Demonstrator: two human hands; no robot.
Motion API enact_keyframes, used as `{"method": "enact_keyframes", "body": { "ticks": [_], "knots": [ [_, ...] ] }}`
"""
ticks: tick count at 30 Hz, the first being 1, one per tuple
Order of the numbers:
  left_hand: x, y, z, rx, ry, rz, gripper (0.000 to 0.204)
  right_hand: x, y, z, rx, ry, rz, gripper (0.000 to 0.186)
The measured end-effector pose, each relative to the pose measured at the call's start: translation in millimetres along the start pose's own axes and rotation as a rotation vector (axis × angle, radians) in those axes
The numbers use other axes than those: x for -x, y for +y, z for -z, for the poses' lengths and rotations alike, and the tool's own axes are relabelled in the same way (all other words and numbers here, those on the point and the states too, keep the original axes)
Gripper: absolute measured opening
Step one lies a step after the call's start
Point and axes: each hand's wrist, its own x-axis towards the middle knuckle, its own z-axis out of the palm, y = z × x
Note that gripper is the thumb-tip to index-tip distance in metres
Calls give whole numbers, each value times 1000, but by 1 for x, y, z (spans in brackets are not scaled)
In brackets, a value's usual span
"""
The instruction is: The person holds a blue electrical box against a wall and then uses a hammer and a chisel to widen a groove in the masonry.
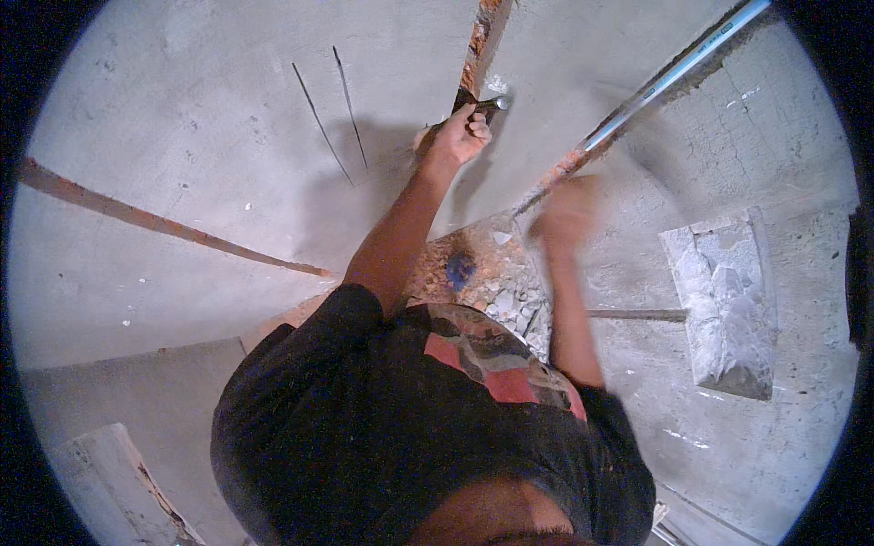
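Observation:
My left hand (460,136) is closed on a dark chisel-like tool with a metal end (501,104), held against the wall at the lower end of an upright reddish groove (480,50). My right hand (566,209) is smeared by motion, lower and to the right, near a second groove (555,173); I cannot make out what it holds, though a faint dark streak shows beside it. That second groove carries a pale blue pipe (674,73) in its upper part.
Another groove (164,218) runs across the left wall. Rubble (510,305) and a blue object (461,269) lie below my hands. A white rough panel or patch (719,305) is on the right. Two dark lines (346,109) mark the wall left of my left hand.

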Motion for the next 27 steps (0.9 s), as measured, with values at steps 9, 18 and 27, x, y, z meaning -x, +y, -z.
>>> {"method": "enact_keyframes", "body": {
  "ticks": [9, 18, 27],
  "knots": [
    [3, 22, 7, -52, -38, -37, 15, -88, -23, 135, -217, 92, -160, 18],
    [14, -8, -4, -53, 49, -34, 18, 8, -5, 0, 68, -63, -39, 24],
    [15, 12, 4, -72, 55, -11, 17, -77, -40, 120, -363, 227, -244, 15]
  ]
}}
